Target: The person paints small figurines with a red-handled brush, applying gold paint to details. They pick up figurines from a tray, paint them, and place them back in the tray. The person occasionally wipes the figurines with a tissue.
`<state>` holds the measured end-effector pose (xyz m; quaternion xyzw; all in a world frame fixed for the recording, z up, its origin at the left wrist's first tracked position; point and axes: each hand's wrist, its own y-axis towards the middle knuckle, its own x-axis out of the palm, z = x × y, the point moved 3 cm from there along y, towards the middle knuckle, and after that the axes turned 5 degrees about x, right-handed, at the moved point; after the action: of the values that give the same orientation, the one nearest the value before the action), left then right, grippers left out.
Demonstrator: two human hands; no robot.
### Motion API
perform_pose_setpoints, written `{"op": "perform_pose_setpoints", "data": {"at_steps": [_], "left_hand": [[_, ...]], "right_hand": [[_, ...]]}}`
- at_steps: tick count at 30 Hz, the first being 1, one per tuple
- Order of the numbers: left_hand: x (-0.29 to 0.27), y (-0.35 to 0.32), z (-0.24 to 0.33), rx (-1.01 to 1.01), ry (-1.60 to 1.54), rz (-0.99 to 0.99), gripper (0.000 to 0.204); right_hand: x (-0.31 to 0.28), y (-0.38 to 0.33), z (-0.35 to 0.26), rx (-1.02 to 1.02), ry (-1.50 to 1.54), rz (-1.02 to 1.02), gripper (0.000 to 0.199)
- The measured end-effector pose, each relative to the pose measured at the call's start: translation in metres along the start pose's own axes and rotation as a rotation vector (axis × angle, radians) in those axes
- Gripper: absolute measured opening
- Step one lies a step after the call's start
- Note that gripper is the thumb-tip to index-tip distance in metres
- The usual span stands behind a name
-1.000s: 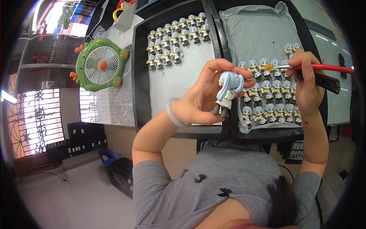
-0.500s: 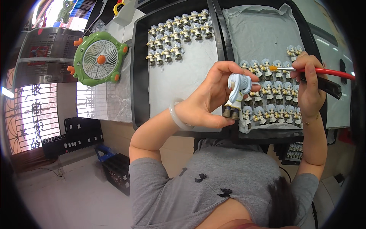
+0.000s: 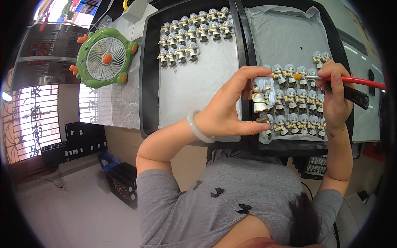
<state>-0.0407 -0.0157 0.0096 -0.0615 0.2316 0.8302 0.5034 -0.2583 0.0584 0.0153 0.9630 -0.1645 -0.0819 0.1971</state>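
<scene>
My left hand (image 3: pixel 223 105) is closed around a small figurine (image 3: pixel 262 97) with pale blue hair, a white outfit and dark boots. Its thumb is at the boots and its fingers are at the head, so the figurine stands nearly upright. My right hand (image 3: pixel 336 99) grips a paintbrush (image 3: pixel 357 81) with a red handle. The yellowish bristles point left toward the held figurine, apart from it. A black oblong object (image 3: pixel 355 98) also sticks out from the right hand; its kind is unclear. Beneath both hands, rows of similar figurines (image 3: pixel 303 97) lie in the right tray (image 3: pixel 281 148).
The left black tray (image 3: pixel 148 82) holds several rows of figurines (image 3: pixel 192 29) at its far end on white lining. A green fan (image 3: pixel 106 59) lies left of it. Black crates (image 3: pixel 120 182) stand on the floor at left. More figurines (image 3: pixel 317 164) show below the right tray.
The figurine has turned in my left hand from its back to a side view showing its face. That hand has shifted slightly right. My right hand and the brush are nearly still.
</scene>
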Motion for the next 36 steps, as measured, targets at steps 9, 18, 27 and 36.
{"op": "perform_pose_setpoints", "data": {"at_steps": [9, 18, 27, 36], "left_hand": [[0.001, 0.002, 0.012, 0.072, 0.260, 0.127, 0.080], [0.001, 0.000, 0.014, 0.145, 0.417, 0.150, 0.081], [0.001, -0.002, 0.016, 0.148, 0.439, 0.160, 0.081], [0.002, -0.003, 0.016, 0.152, 0.539, 0.155, 0.076]], "right_hand": [[0.001, 0.000, 0.000, 0.004, 0.018, -0.006, 0.030], [0.002, -0.002, 0.003, 0.033, 0.026, 0.012, 0.030], [0.002, -0.002, 0.004, 0.017, 0.021, 0.008, 0.028], [0.003, -0.001, 0.005, 0.034, 0.024, 0.011, 0.028]]}}
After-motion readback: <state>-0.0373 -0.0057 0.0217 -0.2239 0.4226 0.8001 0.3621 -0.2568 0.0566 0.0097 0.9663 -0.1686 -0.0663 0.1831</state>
